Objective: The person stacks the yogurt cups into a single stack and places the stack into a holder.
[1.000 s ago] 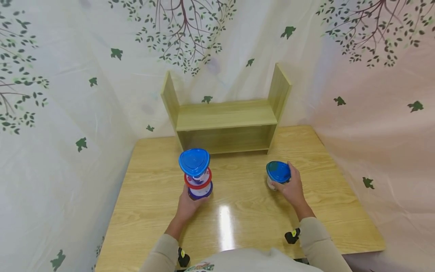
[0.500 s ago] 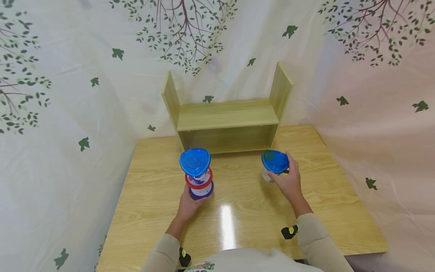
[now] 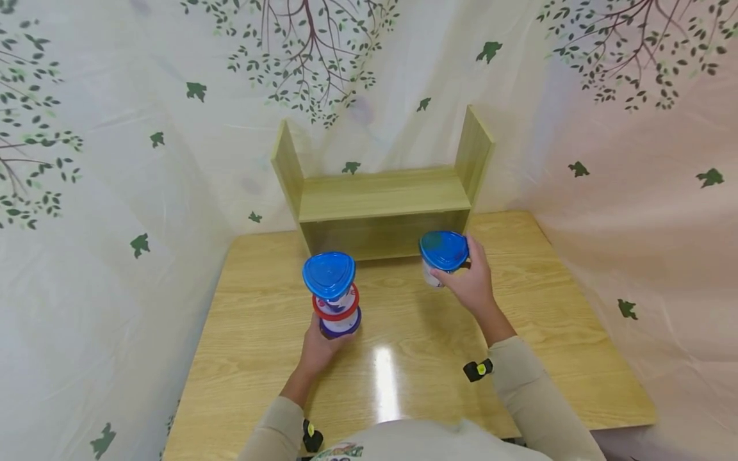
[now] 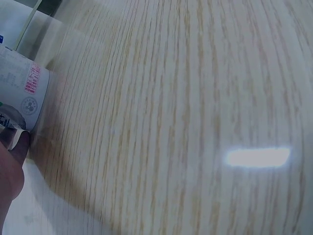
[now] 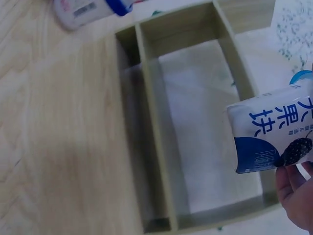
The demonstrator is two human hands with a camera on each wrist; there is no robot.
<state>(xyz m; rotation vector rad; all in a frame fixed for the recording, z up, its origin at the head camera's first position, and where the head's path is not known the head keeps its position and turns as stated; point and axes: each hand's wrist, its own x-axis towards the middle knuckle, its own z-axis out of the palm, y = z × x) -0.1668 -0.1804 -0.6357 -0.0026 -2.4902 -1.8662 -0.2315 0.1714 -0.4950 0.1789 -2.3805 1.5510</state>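
"Where was the blue-lidded cup (image 3: 442, 251)?"
"Above the table (image 3: 259, 275), before the shelf (image 3: 383, 195), lid up, long axis near upright, pinched by fingers of the right hand (image 3: 475, 283)."
"And the left hand (image 3: 319, 349)?"
"Fingers curled round the lowest cup (image 3: 340, 324) of an upright stack (image 3: 337, 301)."

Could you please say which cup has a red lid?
The round white, red-lidded cup, middle of the stack in the left hand; the top cup and the one in the right hand are blue-lidded, the bottom cup purple-lidded.
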